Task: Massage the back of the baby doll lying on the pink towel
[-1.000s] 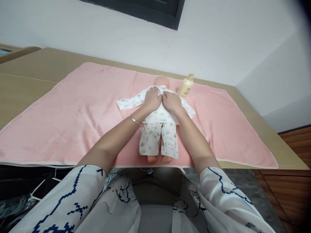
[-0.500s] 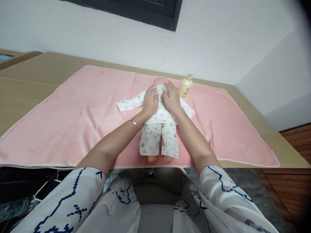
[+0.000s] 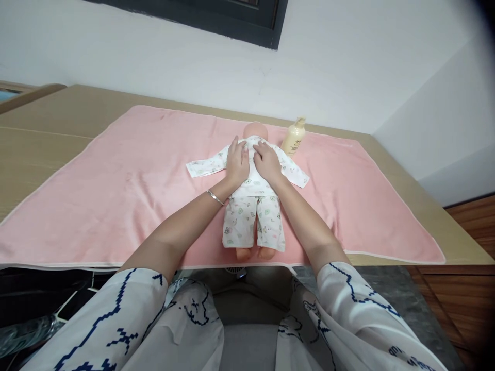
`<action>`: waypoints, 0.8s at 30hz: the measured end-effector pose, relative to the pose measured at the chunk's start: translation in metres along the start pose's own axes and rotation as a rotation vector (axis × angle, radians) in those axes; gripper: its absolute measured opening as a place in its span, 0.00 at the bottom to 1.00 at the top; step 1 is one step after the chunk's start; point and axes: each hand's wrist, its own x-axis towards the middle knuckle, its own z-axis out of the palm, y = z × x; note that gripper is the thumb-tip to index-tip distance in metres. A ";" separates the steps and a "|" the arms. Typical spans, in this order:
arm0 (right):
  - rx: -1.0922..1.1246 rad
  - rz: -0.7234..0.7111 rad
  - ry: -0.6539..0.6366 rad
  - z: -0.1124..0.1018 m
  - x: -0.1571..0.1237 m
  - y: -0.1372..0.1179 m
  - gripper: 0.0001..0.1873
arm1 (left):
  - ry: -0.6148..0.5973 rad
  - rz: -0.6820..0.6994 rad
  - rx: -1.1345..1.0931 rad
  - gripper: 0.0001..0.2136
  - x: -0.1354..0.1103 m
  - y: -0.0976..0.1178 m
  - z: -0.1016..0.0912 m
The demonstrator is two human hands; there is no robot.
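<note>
A baby doll (image 3: 255, 180) lies lengthwise on a pink blanket (image 3: 154, 154), its bald head away from me and its feet at the near edge. It wears a white printed long-sleeved top (image 3: 253, 185) and matching trousers (image 3: 240, 224). My left hand (image 3: 237, 164) rests on the left of the top's upper part, fingers stretched out. Beside it my right hand (image 3: 267, 162) touches the upper right of the top, fingers apart and slightly bent. Both of the doll's sleeves spread outwards. A cream pump bottle (image 3: 293, 138) stands right of its shoulder.
The blanket covers much of a wooden table (image 3: 50, 129) set against a white wall (image 3: 328, 67). A dark-framed window (image 3: 232, 20) is above. Wooden cabinet panels (image 3: 456, 304) are at lower right, and a clear plastic container (image 3: 25, 332) at lower left.
My right hand has drawn back toward me and inward from the doll's shoulder, its fingers more bent. My left hand has shifted only slightly. The doll and bottle stay put.
</note>
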 end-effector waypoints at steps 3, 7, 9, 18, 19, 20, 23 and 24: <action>0.000 0.002 0.015 0.000 0.001 0.001 0.25 | -0.014 -0.004 0.021 0.28 0.002 0.001 0.000; -0.031 0.024 0.065 -0.004 -0.001 -0.002 0.27 | -0.076 -0.009 0.033 0.28 0.002 0.003 -0.002; -0.028 0.022 0.035 0.000 -0.002 -0.003 0.26 | -0.087 -0.001 0.036 0.27 0.003 0.006 -0.003; 0.974 0.236 -0.037 -0.037 0.006 -0.014 0.30 | -0.224 -0.232 -0.388 0.34 0.050 0.017 -0.027; 1.086 0.232 -0.079 -0.048 0.005 -0.017 0.32 | -0.280 -0.216 -0.401 0.33 0.056 0.018 -0.036; 1.188 0.225 -0.119 -0.058 0.003 -0.021 0.32 | -0.325 -0.191 -0.403 0.33 0.062 0.020 -0.046; 1.457 0.202 -0.204 -0.081 -0.005 -0.030 0.31 | -0.399 -0.122 -0.377 0.33 0.071 0.029 -0.081; 1.504 0.198 -0.225 -0.087 -0.007 -0.032 0.31 | -0.425 -0.104 -0.369 0.32 0.072 0.034 -0.092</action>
